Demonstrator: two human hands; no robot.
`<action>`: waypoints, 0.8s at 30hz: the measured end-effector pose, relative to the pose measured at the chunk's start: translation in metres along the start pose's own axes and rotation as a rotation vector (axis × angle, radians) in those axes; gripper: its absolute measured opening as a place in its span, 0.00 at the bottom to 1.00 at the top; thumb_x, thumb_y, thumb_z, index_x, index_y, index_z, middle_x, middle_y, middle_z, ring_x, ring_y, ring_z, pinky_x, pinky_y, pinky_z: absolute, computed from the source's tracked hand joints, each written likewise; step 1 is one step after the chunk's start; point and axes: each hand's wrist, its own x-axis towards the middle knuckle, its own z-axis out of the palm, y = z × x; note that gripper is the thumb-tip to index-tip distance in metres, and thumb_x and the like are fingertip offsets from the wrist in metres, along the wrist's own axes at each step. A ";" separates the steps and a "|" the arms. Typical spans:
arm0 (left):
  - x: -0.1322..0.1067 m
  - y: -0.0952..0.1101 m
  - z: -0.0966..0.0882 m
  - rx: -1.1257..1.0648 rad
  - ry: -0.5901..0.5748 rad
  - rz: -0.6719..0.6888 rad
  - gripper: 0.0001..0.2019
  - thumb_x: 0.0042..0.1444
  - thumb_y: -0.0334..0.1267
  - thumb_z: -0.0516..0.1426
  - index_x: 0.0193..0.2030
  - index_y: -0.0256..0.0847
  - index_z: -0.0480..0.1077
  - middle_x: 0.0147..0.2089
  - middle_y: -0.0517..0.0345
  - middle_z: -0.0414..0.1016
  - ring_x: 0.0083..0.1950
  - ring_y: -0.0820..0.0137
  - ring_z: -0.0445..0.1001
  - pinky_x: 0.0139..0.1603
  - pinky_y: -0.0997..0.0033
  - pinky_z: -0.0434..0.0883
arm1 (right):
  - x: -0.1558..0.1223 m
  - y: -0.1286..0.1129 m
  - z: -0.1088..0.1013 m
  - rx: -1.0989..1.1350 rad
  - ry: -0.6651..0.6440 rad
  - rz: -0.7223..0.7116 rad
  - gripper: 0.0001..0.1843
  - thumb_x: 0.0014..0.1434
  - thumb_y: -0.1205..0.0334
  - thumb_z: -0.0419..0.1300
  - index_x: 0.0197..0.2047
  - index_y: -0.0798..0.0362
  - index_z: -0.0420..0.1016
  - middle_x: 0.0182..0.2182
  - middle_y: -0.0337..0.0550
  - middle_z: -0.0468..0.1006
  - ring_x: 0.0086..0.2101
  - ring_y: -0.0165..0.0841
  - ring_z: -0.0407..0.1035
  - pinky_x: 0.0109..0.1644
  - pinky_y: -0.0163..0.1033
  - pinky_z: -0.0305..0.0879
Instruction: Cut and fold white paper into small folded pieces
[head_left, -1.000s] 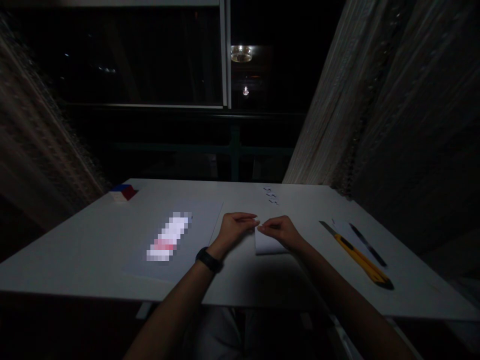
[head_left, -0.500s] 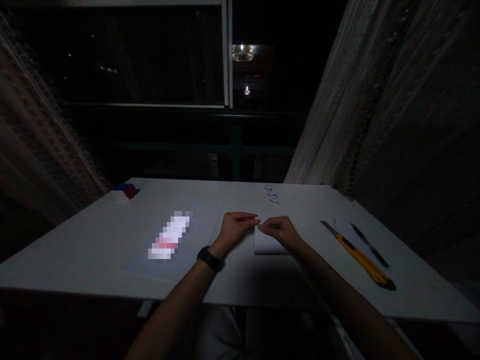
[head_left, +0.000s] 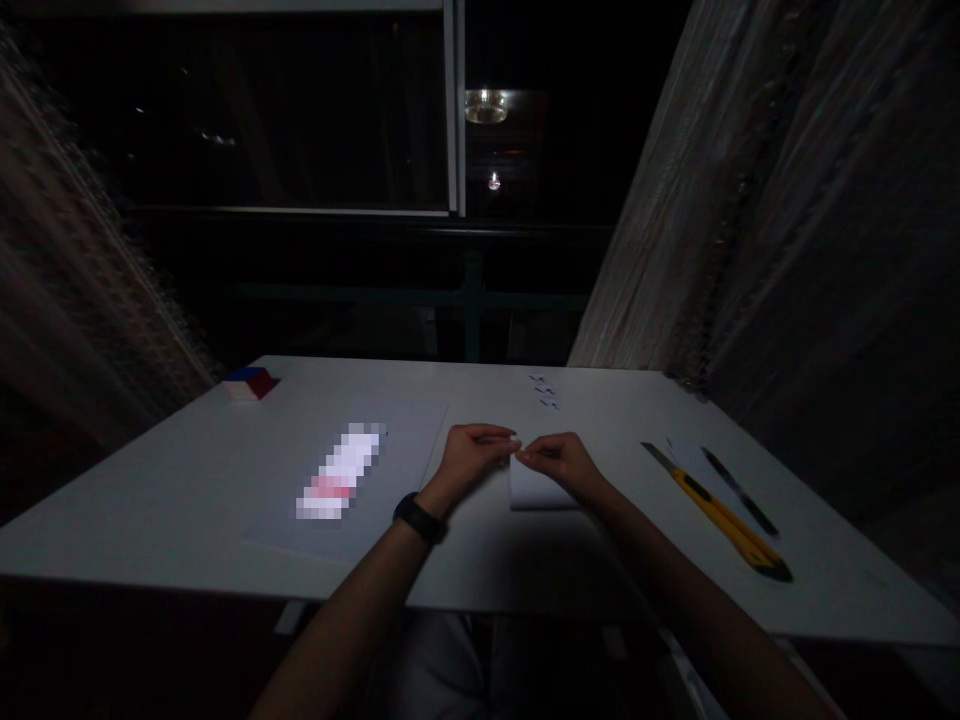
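Observation:
A white piece of paper (head_left: pixel 541 488), seemingly folded over with a rounded near edge, is at the middle of the table. My left hand (head_left: pixel 480 452), a dark band round its wrist, pinches at the paper's upper left corner. Close beside it, my right hand (head_left: pixel 566 465) has thumb and fingers pressed together on the paper's upper part and covers its right side. The fingertips of both hands nearly meet. Dim light hides exactly how each finger grips.
To the right lie a yellow utility knife (head_left: pixel 724 518), blade out, and a black pen (head_left: pixel 739 490). Small marked paper pieces (head_left: pixel 545 391) lie beyond my hands. At left, a blurred bright screen (head_left: pixel 341 470) rests on a white sheet (head_left: pixel 416 440); a coloured block (head_left: pixel 251 383) sits farther back.
The paper between my hands has shifted very slightly. Both hands keep nearly the same place and pinch.

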 end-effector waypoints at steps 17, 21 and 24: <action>-0.001 -0.002 0.002 0.117 0.057 0.052 0.15 0.35 0.43 0.66 0.29 0.34 0.77 0.27 0.50 0.77 0.27 0.70 0.72 0.29 0.72 0.68 | -0.002 -0.004 0.002 -0.157 0.092 -0.095 0.15 0.47 0.51 0.61 0.24 0.56 0.77 0.21 0.43 0.77 0.24 0.33 0.68 0.29 0.36 0.62; 0.000 -0.004 0.001 0.094 0.043 0.049 0.15 0.35 0.43 0.66 0.28 0.34 0.77 0.26 0.52 0.76 0.25 0.72 0.71 0.28 0.73 0.67 | -0.002 -0.004 0.001 -0.128 0.072 -0.093 0.15 0.47 0.51 0.61 0.23 0.56 0.77 0.20 0.43 0.76 0.23 0.31 0.67 0.28 0.35 0.61; -0.001 -0.002 0.001 0.073 0.035 0.039 0.15 0.35 0.43 0.66 0.27 0.33 0.76 0.25 0.52 0.75 0.24 0.73 0.70 0.27 0.74 0.66 | -0.003 -0.003 0.001 -0.101 0.057 -0.085 0.16 0.46 0.51 0.62 0.23 0.56 0.77 0.20 0.42 0.76 0.23 0.31 0.66 0.28 0.35 0.60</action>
